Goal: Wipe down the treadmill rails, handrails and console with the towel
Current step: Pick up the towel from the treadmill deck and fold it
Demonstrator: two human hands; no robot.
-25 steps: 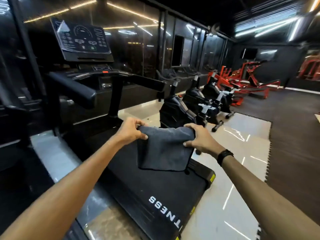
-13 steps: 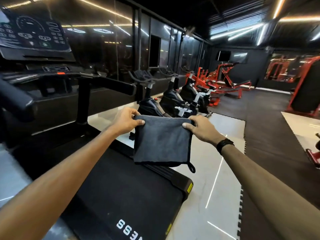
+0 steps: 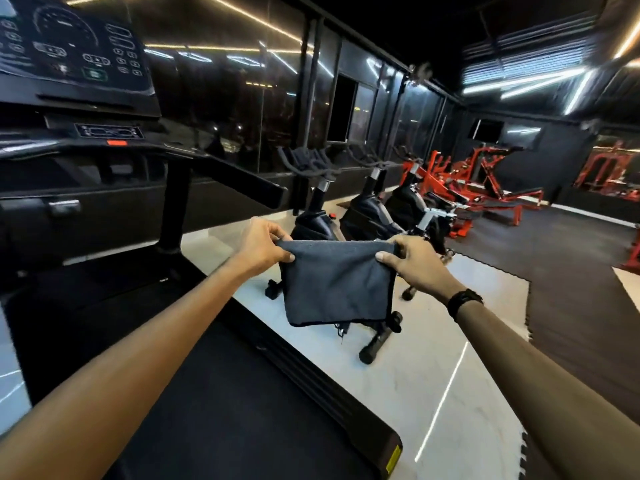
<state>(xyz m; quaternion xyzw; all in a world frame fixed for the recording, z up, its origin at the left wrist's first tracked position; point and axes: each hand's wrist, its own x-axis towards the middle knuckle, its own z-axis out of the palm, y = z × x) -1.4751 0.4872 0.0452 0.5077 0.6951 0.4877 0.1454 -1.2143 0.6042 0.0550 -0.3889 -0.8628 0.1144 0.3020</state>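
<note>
A: Where is the towel (image 3: 337, 282) right now?

B: In mid-air, to the right of the treadmill (image 3: 221, 393), hanging over the pale floor (image 3: 426, 368) beside its right side rail (image 3: 311, 368). It touches no part of the machine.

A: And the grip?

B: The left hand (image 3: 261, 249) pinches the upper left corner between thumb and fingers; the right hand (image 3: 417, 263) pinches the upper right corner the same way. The cloth hangs folded between the 2, its lower edge loose.

A: What could go wrong?

B: I judge the wiping has not begun, so the first risk is the hold itself. 2 corner pinches are light; if 1 slips, the towel swings down toward the floor and picks up grit that would then be smeared on the rails.

A: Anything on the treadmill?

B: The console (image 3: 69, 53) sits up and to the left of the towel, covered in buttons. A hard swipe there could press keys. The right handrail (image 3: 242, 178) juts out just above the left hand, so a hasty reach could knock a wrist on its end.

A: Beyond that?

B: The spin bikes (image 3: 322, 223) stand right behind the towel; the dangling loop at its lower right corner might snag on one.
</note>
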